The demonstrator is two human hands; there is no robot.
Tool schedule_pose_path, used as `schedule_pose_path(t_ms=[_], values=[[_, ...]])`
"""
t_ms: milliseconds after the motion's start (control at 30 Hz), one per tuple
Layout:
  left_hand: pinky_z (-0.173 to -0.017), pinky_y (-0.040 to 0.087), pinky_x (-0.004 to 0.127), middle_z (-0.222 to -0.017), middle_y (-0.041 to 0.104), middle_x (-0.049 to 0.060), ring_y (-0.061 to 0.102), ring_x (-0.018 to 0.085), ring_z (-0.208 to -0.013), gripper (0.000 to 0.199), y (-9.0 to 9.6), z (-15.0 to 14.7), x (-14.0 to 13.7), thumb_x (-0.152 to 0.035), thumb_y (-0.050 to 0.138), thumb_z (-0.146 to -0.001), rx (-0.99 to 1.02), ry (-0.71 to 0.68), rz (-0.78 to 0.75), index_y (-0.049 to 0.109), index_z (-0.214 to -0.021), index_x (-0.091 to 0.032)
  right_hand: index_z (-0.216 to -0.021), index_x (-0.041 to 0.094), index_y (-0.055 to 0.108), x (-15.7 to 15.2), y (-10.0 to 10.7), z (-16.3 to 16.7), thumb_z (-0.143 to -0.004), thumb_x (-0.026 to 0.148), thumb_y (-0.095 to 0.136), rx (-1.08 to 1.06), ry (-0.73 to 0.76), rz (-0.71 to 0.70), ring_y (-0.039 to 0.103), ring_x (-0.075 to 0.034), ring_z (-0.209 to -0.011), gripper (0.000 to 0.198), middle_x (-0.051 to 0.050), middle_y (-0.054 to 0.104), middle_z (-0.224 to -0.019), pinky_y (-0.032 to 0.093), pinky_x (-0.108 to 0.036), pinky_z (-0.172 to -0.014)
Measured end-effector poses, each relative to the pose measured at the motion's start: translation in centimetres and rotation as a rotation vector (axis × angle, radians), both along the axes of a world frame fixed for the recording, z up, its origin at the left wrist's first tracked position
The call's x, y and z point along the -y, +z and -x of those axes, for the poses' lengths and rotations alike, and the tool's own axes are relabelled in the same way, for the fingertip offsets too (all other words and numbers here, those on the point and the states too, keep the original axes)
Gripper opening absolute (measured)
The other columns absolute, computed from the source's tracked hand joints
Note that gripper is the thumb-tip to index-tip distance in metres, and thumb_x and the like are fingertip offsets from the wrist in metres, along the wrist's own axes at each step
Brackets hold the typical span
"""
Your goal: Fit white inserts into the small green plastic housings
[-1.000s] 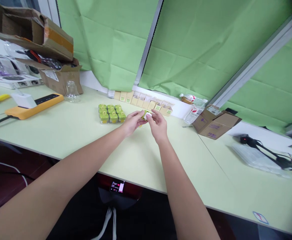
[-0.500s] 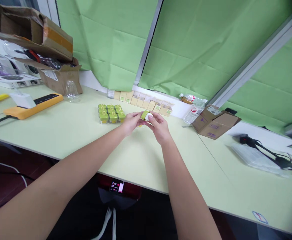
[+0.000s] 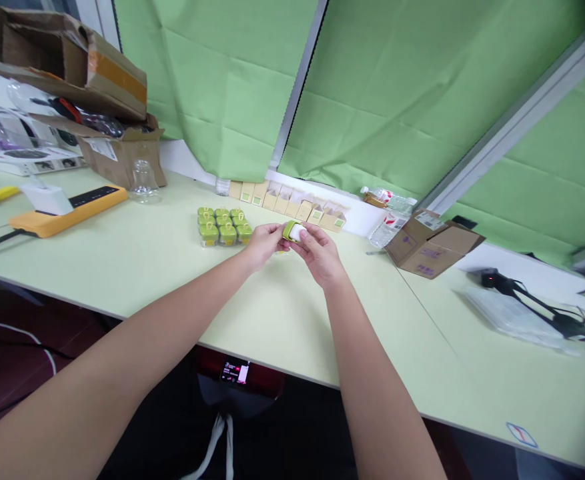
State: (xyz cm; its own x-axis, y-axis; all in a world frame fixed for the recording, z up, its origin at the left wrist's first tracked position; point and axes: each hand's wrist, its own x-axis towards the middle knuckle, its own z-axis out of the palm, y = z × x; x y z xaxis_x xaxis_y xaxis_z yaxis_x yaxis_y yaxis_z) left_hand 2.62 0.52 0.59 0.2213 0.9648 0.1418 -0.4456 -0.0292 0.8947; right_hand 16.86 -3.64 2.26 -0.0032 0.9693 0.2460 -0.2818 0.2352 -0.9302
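Note:
Above the middle of the table, my left hand (image 3: 263, 245) pinches the left side of a small green lid (image 3: 287, 231). My right hand (image 3: 324, 257) is closed around its right side, the thumb pressing a white piece (image 3: 296, 231) set in or against the lid. Fingers cover much of both parts, so how they join cannot be made out. Left of my hands stand several small clear jars with green lids (image 3: 227, 231), grouped in rows and each with a pale loop on top.
Small cardboard boxes (image 3: 283, 199) line the wall behind. An orange power strip (image 3: 79, 210), a clear bottle-shaped piece (image 3: 145, 183) and large cartons (image 3: 125, 157) are at left. Plastic bottles (image 3: 386, 228), an open carton (image 3: 431, 247) and a black-armed device (image 3: 532, 303) stand at right.
The green lid has turned slightly between my hands, and my right fingers have shifted a little on the white piece. All else stays in place.

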Motion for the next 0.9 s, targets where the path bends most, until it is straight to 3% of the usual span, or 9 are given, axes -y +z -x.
schedule_pose_path(t_ms=[267,900], values=[[-0.062,0.053,0.026,-0.066,0.062,0.004,0.058,0.009,-0.056,0.024,0.28,0.09,0.29,-0.032,0.076,-0.079,0.016,-0.009,0.040,0.065,-0.080,-0.010,-0.100,0.023,0.069,-0.05,0.00,-0.16,-0.070,0.037,0.083,-0.024,0.011,-0.002,0.071,-0.017,-0.086,0.036,-0.002,0.074,-0.099,0.057,-0.037,-0.092],[-0.060,0.052,0.027,-0.071,0.062,0.004,0.057,0.009,-0.056,0.023,-0.23,-0.03,0.02,-0.033,0.075,-0.078,-0.014,-0.012,0.040,0.065,-0.080,-0.011,-0.099,0.024,0.068,0.30,0.18,0.15,-0.067,0.038,0.085,-0.024,0.020,0.041,0.070,-0.015,-0.085,0.038,-0.001,0.073,-0.099,0.057,-0.031,-0.087]])
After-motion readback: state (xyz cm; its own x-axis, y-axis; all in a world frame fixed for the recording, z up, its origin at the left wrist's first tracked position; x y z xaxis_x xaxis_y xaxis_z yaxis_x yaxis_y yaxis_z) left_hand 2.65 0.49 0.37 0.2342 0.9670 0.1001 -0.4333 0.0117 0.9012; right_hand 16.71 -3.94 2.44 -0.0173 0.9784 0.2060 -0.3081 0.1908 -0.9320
